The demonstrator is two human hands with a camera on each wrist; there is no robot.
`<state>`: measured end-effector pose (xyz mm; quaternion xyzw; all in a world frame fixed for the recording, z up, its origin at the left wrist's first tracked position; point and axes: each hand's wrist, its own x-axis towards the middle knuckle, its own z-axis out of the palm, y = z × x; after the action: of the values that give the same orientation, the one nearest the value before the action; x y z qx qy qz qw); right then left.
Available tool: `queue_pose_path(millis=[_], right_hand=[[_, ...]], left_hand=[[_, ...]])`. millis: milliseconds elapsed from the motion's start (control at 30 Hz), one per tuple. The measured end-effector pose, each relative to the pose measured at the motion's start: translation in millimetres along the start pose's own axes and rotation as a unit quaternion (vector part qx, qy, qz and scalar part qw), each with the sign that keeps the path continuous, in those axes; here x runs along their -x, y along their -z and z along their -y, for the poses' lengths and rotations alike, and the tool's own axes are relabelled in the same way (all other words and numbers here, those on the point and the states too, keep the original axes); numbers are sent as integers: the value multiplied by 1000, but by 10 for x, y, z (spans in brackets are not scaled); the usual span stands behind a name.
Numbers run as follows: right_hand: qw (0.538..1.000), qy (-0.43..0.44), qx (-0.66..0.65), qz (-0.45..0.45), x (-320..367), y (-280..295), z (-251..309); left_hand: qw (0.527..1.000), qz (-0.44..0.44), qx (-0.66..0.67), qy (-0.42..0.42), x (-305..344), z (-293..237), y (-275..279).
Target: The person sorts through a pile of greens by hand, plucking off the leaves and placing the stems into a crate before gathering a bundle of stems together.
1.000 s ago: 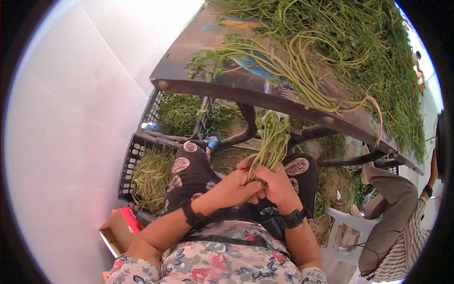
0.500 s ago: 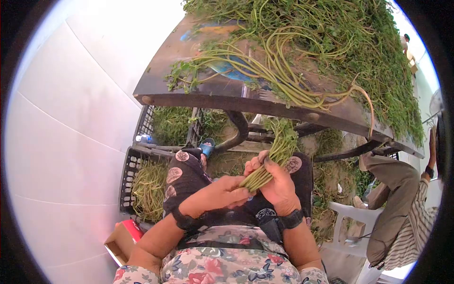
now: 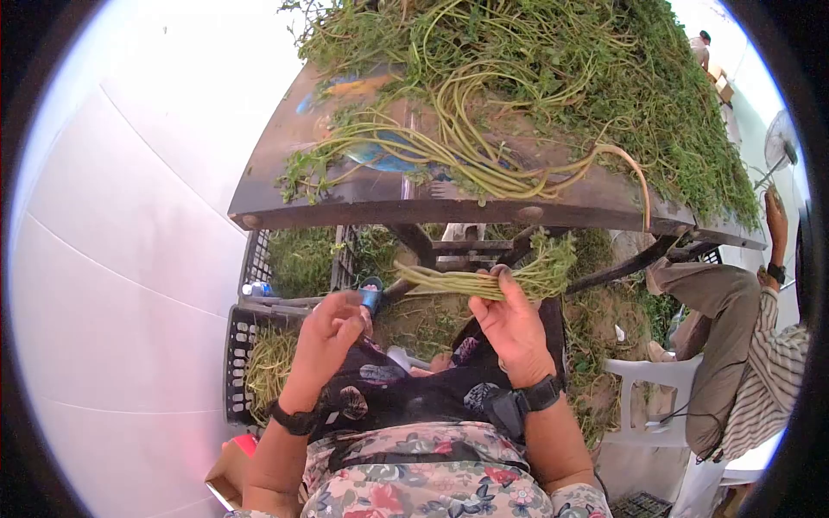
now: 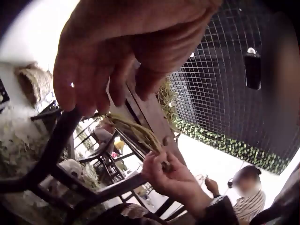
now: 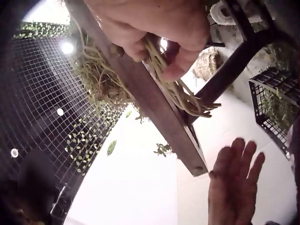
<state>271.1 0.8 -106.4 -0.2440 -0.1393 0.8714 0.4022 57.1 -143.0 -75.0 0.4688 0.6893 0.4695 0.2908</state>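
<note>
My right hand (image 3: 513, 326) pinches a bunch of green leafy stems (image 3: 445, 281) between thumb and fingers, in front of the table edge. The bunch lies almost level in the head view, its cut ends to the left and its leaves to the right. In the right wrist view several stem ends (image 5: 200, 110) stick out below the fingers. Apart from the bunch, to its left, my left hand (image 3: 319, 347) is raised and holds nothing. Its fingers look straight and spread in the right wrist view. A looser strand of long stems (image 3: 484, 177) lies along the table front.
A big heap of greens (image 3: 596, 95) covers much of the wooden table (image 3: 285, 210). At lower left stand a black crate (image 3: 237, 367) of stems and a red-edged cardboard box (image 3: 226, 473). A seated person (image 3: 717, 319) and a white plastic chair (image 3: 635, 373) are at right.
Both hands were together on the bunch; the left has let go and moved left and up. The right hand has turned the bunch from upright to nearly level.
</note>
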Motion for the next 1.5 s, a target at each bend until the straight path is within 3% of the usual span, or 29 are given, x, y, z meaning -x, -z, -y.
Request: queue_pose_path(millis=[100,133,200,267,300,333,467,567,633,733,933,1167,1367,1433,1500], right_hand=[[999,2,-12,33,10,-120,-118],[999,-7,-13,52,14,-170,-184],[994,-23,18,104,110,-327,-323],[982,-49,31,177,211,-496,-326],[982,-44,45,179,200,-493,-335],[981,-38,60,179,177,-471,-338],[969,-50,67,233,228,-526,-277],[974,-43,139,172,232,-476,-318],[984,-61,76,152,176,-334,-350],[992,-44,45,113,171,-282,-296],[989,-37,68,123,106,-180,-271],[980,-11,155,123,125,-228,-202],[964,-86,250,38,197,145,-49],[967,-25,254,22,262,248,66],[973,50,226,5,286,306,178]], left_hand=[[977,210,37,-2,61,1,-40],[964,213,152,40,123,-100,-181],[974,199,104,-37,27,-145,-382],[953,171,252,2,-8,-181,-459],[894,143,417,79,-7,-202,-489],[802,112,567,152,-14,-217,-502],[822,114,544,127,14,-257,-458],[842,107,520,95,23,-246,-430],[874,82,475,67,15,-283,-404],[860,86,497,72,-15,-303,-310],[756,137,628,122,-54,-195,-337],[780,101,606,117,-86,-216,-360],[757,80,644,73,-78,-226,-269],[745,101,657,57,-95,-176,-238],[774,93,623,55,-86,-226,-202]])
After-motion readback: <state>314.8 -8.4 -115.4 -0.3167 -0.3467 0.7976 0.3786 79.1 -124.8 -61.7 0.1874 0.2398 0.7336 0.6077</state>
